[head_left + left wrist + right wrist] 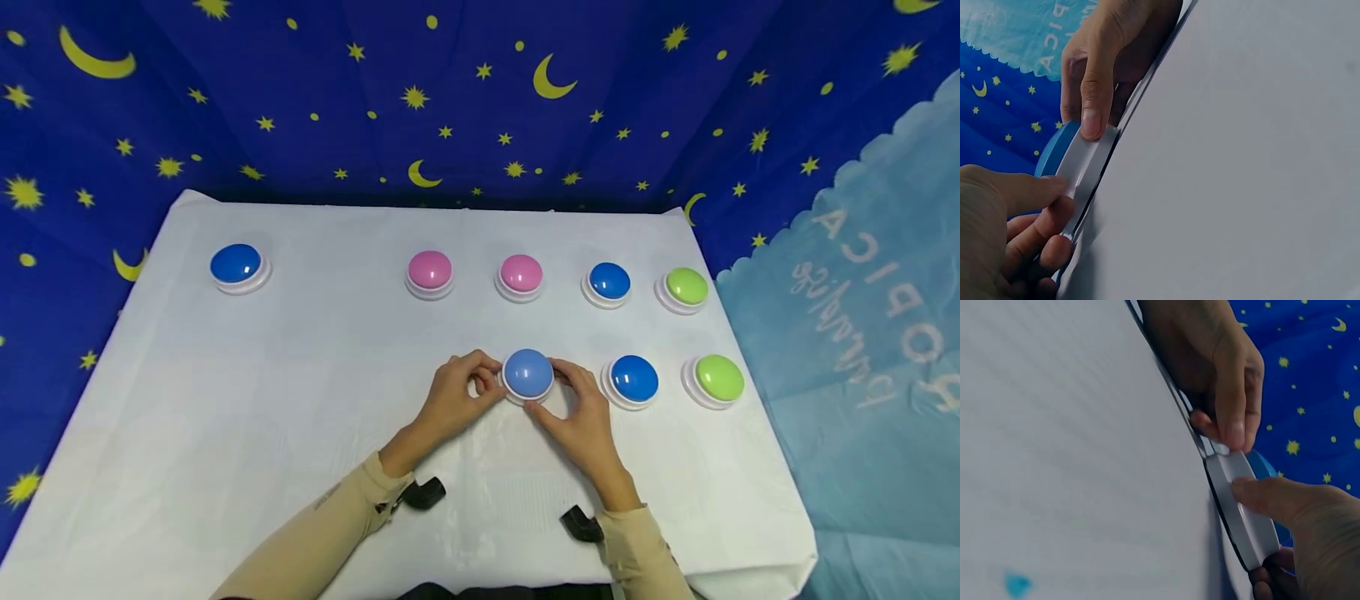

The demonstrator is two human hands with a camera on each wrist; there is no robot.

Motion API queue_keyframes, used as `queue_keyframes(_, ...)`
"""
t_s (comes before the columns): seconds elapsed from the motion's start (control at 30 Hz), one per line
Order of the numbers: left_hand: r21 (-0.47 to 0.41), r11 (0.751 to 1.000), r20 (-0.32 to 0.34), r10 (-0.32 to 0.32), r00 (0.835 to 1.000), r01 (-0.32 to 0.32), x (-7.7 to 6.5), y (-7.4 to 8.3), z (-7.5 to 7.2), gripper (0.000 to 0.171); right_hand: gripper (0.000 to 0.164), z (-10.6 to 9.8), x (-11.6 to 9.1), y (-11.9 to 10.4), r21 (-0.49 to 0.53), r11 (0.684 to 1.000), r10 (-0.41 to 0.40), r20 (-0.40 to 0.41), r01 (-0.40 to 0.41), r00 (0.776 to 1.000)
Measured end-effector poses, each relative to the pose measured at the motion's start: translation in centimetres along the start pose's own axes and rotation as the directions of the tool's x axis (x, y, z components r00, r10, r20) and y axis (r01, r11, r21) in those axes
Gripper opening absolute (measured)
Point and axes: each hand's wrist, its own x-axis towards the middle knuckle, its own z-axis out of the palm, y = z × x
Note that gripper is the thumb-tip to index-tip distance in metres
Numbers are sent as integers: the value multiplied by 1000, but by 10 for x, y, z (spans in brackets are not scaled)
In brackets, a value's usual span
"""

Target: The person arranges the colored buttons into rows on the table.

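Observation:
Between both hands is a round push button with a light blue dome [528, 372] and a white base [1085, 164]. My left hand [459, 392] pinches the base at its left side, thumb toward the near edge, other fingers curled. On the opposite side my right hand [576, 421] grips the base, its thumb at the front and fingers round the right rim. The right wrist view shows the white base [1244, 509] edge-on, close over the white tabletop, with the right thumb flat against its side. A darker blue button [634, 379] stands just right of the right hand.
Along the back stand a blue button [236, 264] at far left, two pink buttons [430, 271] [521, 274], another blue button [609, 282] and a green button [686, 287]. A second green button [720, 378] sits near the right edge of the white-covered table [225, 467]. A starry blue curtain [315, 75] hangs behind.

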Motion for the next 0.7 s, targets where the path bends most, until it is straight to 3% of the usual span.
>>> queue_keyframes(0.33, -44, 999, 6, 7, 1000, -7, 0, -1, -5, 21, 75, -1, 0, -2, -18, 1000, 21, 26, -21, 999)
queue_keyframes(0.7, -69, 997, 31, 46, 998, -44, 2, 0, 1, 19, 75, -9, -3, 0, -42, 999, 36, 32, -34, 999)
